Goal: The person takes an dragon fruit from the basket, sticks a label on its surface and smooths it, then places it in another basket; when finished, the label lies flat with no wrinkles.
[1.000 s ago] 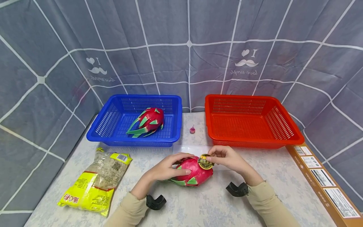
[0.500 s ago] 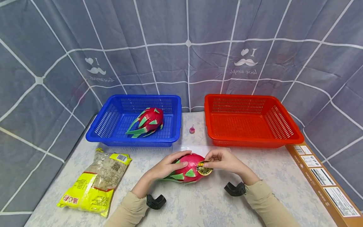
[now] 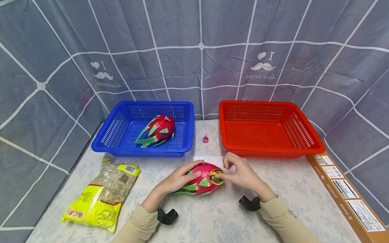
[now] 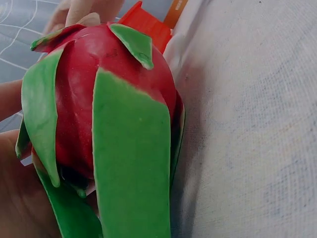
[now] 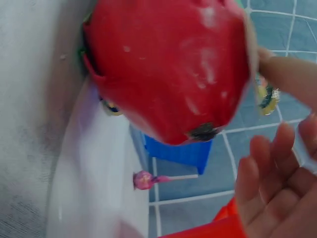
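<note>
The left hand (image 3: 177,179) is curled around the near dragon fruit (image 3: 199,175), which lies on its side on the table (image 3: 212,219). The right hand (image 3: 243,173) is relaxed, its thumb pressed to a round black-and-gold label (image 3: 216,181) on the fruit's right end, its other fingers loosely bent, away from the skin. Behind, a second dragon fruit (image 3: 161,128) lies in the blue basket (image 3: 146,154); a small pink lollipop (image 3: 205,138) sits between that and the red basket (image 3: 273,154).
</note>
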A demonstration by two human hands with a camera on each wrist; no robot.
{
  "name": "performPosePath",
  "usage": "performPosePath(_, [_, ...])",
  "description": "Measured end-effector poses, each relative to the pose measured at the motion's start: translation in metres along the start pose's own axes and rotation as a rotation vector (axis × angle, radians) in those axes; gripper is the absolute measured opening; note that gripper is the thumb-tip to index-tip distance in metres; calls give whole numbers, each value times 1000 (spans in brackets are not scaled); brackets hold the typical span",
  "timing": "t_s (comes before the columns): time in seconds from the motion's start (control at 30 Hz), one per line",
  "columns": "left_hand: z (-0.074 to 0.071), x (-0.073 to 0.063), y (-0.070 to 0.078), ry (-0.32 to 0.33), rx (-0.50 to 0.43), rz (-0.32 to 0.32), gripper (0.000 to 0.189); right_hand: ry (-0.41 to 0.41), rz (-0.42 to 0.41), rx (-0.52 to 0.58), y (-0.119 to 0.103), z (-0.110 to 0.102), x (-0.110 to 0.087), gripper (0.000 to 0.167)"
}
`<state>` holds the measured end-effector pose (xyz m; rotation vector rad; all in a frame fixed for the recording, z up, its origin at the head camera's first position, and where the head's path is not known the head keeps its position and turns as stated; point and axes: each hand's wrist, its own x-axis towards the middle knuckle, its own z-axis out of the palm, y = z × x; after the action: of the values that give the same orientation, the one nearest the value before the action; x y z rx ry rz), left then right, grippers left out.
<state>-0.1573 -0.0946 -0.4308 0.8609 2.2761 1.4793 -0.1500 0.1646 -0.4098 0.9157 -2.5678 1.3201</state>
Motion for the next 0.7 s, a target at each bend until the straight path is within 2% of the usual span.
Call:
performPosePath(0.1, [0,-1,-1,-2,2,-13,47,-72,-75,61,5,2,0,26])
performPosePath(0.17, [0,0,-1,-5,-3,-15,47,-142,-71,140,9,5,0,20])
performPosePath(0.27, [0,0,-2,-10,-10,-17,47,-207,-50,256,14,10,-1,23])
performPosePath(0.37, [-1,0,-2,-13,-31,-28,46,-238,-38,349,9,15,-1,29])
performPosePath(0.47, [-4,-1,-2,-5,-46,-48,45,-221,-22,392,2,19,0,33])
performPosePath(0.57, [-5,-1,2,48,-21,-43,43,-139,19,356,0,23,0,38])
performPosePath(0.63, [-5,-2,7,111,7,-13,42,-76,65,311,-1,24,0,42])
performPosePath(0.7, [-2,-2,13,175,20,54,39,-20,101,279,-3,24,0,45])
